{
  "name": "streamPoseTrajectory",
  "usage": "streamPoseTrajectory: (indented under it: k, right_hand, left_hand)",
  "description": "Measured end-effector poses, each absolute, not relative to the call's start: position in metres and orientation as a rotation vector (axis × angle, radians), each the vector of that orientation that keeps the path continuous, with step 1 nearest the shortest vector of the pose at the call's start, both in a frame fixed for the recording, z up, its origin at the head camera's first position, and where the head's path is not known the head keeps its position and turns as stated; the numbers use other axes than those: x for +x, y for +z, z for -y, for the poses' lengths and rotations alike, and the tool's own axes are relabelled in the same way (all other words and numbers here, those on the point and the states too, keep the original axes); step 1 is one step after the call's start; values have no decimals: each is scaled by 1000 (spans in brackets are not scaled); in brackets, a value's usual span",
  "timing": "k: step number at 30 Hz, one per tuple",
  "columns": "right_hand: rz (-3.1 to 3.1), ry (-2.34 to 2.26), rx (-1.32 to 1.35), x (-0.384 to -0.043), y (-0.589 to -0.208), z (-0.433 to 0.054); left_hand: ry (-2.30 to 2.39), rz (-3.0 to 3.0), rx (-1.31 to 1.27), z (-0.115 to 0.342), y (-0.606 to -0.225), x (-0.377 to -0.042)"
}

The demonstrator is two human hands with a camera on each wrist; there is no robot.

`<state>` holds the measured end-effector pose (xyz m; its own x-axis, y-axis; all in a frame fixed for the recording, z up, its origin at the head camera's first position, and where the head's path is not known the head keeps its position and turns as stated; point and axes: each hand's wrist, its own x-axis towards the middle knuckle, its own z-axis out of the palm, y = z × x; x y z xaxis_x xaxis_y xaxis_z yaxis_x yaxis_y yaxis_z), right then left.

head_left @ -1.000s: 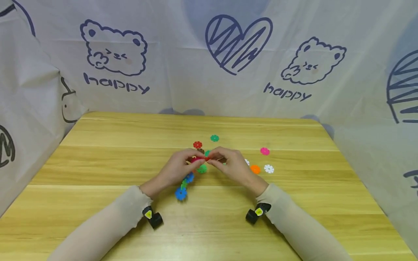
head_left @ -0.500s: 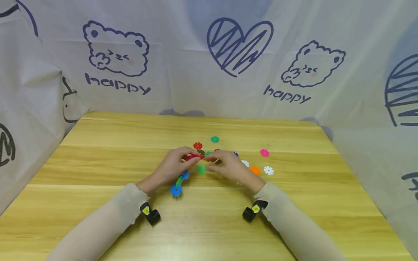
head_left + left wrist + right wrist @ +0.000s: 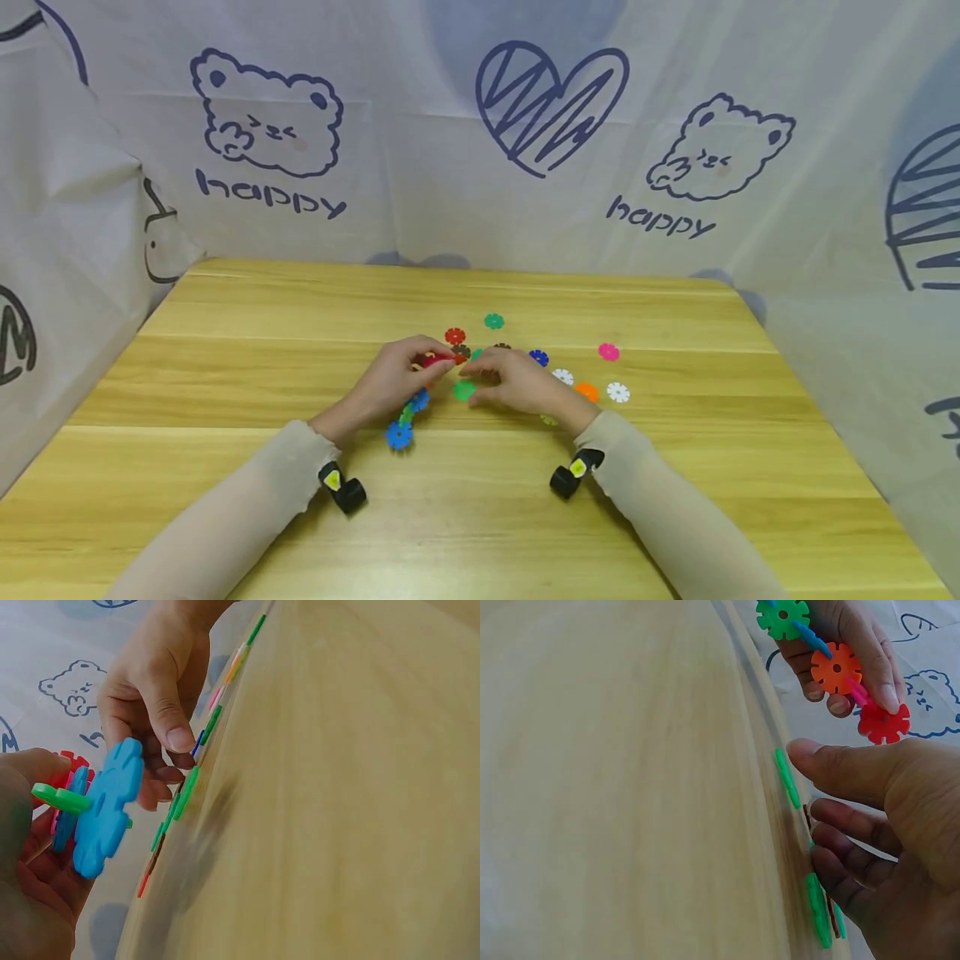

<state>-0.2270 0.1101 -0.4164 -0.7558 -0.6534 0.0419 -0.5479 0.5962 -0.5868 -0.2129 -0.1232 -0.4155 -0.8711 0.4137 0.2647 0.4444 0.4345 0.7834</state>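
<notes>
Head view: two sleeved forearms (image 3: pixel 206 508) reach in over the near edge of the worktop (image 3: pixel 480 517) and angle inward. I observe the left hand (image 3: pixel 393 375) left of the worktop's centre, thumb and fingers pinching one end of a chain of joined discs (image 3: pixel 407 415); the other end trails toward the near edge. The right hand (image 3: pixel 517 379) faces it, thumb and fingers parted. A green disc (image 3: pixel 464 391) lies on the worktop between the hands. A teal disc (image 3: pixel 493 321) lies nearer the far edge; a pink disc (image 3: pixel 608 352) and a white disc (image 3: pixel 618 392) lie toward the right edge.

Left wrist view: the left thumb presses from above, fingers curled beneath. A blue disc (image 3: pixel 110 808) of the chain stands on edge before them, a light green disc (image 3: pixel 60 799) slotted crosswise into it. The right thumb points downward.

Right wrist view: the right thumb extends, fingers loosely bent, gripping nothing visible; fingertip contact with the worktop cannot be established. Just beyond, the left hand pinches the chain's red disc (image 3: pixel 885 722), next to an orange disc (image 3: pixel 837 668).
</notes>
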Motion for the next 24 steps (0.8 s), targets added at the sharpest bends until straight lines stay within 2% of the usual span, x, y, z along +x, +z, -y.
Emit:
streamPoseTrajectory:
  k: [14,24]
  right_hand:
    - [-2650,-713,-1078,-231,-414,-101]
    - [-2624,-757,-966,-228,-411,-100]
  left_hand:
    - [-1471,2648,-785,123,-417,-213]
    - [-1474,2631,-818,121,-420,-212]
